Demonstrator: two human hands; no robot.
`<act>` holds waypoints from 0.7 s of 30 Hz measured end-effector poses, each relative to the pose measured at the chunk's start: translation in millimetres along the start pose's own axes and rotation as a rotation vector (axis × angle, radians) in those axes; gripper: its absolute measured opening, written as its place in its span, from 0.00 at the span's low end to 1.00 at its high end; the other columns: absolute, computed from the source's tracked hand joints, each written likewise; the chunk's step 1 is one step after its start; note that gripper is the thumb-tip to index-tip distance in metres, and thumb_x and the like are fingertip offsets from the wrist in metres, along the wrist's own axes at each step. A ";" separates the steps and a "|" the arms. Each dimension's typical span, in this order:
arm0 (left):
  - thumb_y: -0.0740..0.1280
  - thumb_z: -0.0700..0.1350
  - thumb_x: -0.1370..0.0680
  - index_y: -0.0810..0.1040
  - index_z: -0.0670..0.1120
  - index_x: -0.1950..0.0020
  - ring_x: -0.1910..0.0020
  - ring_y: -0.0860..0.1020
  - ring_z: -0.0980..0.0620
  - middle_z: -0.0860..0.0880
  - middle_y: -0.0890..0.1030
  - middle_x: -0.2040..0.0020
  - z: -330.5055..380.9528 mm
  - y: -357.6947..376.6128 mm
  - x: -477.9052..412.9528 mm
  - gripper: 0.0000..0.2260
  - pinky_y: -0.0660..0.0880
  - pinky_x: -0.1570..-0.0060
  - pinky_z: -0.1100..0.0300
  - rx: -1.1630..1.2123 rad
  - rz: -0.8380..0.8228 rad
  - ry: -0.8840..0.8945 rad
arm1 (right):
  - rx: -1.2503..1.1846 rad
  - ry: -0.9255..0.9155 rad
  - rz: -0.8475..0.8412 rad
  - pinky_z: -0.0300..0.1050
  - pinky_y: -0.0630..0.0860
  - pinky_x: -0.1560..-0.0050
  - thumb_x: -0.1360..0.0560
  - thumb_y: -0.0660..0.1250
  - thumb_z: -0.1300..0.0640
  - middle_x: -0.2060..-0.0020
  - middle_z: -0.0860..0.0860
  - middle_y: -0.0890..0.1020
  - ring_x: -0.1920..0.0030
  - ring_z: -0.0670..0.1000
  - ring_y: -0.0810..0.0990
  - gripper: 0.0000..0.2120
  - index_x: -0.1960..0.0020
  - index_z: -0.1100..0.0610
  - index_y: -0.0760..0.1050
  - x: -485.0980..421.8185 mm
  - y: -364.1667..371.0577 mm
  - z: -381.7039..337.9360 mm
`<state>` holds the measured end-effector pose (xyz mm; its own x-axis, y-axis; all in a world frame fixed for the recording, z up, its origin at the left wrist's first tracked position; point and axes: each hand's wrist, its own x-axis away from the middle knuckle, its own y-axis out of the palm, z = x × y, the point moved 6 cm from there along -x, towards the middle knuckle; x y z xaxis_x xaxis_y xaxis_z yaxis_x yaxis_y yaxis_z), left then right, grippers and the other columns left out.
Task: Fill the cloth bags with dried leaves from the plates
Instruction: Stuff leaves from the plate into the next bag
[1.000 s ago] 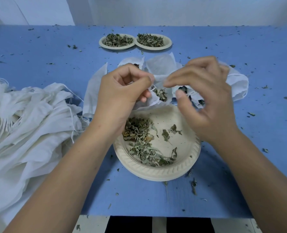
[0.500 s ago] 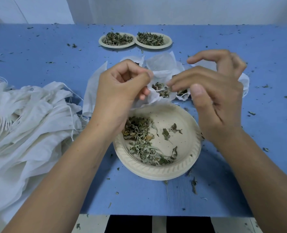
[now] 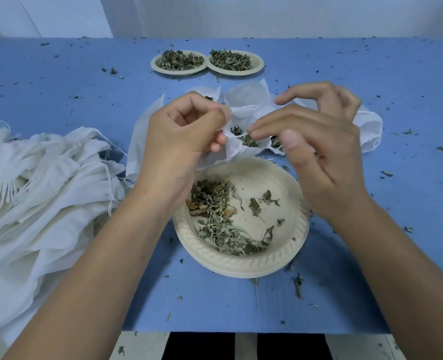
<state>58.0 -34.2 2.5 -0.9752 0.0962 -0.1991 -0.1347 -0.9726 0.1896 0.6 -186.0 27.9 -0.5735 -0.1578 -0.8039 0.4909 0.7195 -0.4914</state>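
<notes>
Blue table (image 3: 59, 81) lies under both hands, strewn with leaf crumbs. Heap of white cloth bags (image 3: 41, 183) left of left-hand fingers. Near paper plate (image 3: 241, 268) just below fingertips, dried leaves (image 3: 215, 203) on its left half. Left hand (image 3: 179, 144): fingers curled, pinching rim of open cloth bag (image 3: 243, 110). Right hand (image 3: 316, 157): fingers spread, loosely extended, thumb apart, tips at bag mouth touching leaves inside. Far left plate (image 3: 160, 70) and far right plate (image 3: 256, 71) beyond fingers, both heaped.

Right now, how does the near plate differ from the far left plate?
The near plate is half bare, its leaves heaped at left and front; the far left plate is covered almost rim to rim. The near plate touches no other plate; the far left plate touches a second plate. Both are round and beige.
</notes>
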 end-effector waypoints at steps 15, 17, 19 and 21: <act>0.71 0.39 0.30 0.80 0.47 0.64 0.76 0.72 0.58 0.54 0.77 0.72 0.7 1.9 -0.7 0.05 0.70 0.74 0.66 -0.152 -0.028 0.107 | -0.009 -0.110 -0.034 0.60 0.62 0.45 0.26 0.70 0.54 0.57 0.43 0.81 0.46 0.51 0.73 0.06 0.59 0.54 0.83 1.8 8.5 -20.2; 0.71 0.40 0.29 0.80 0.47 0.64 0.76 0.73 0.59 0.54 0.77 0.73 0.9 0.9 -1.4 0.05 0.71 0.74 0.67 -0.163 -0.021 0.117 | -0.021 -0.069 -0.030 0.60 0.62 0.43 0.26 0.68 0.54 0.55 0.43 0.79 0.46 0.50 0.71 0.06 0.53 0.54 0.82 0.8 5.1 -16.2; 0.70 0.40 0.29 0.81 0.48 0.64 0.75 0.73 0.59 0.53 0.78 0.72 1.2 -0.4 -1.7 0.05 0.71 0.72 0.66 -0.164 -0.015 0.120 | 0.005 -0.069 -0.070 0.58 0.61 0.42 0.26 0.67 0.53 0.52 0.43 0.78 0.44 0.50 0.69 0.09 0.47 0.53 0.80 0.4 7.3 -16.5; 0.70 0.40 0.30 0.81 0.50 0.65 0.75 0.72 0.58 0.53 0.78 0.72 1.6 -2.9 -2.1 0.06 0.71 0.71 0.66 -0.139 0.005 0.111 | 0.018 -0.137 -0.127 0.56 0.62 0.43 0.25 0.66 0.55 0.51 0.44 0.79 0.44 0.50 0.69 0.08 0.50 0.52 0.81 1.1 10.9 -21.6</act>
<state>60.2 -31.3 3.9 -0.9493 0.0748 -0.3052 -0.0967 -0.9936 0.0575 -8.8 -163.8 28.9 -0.5374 -0.3382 -0.7725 0.4322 0.6761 -0.5967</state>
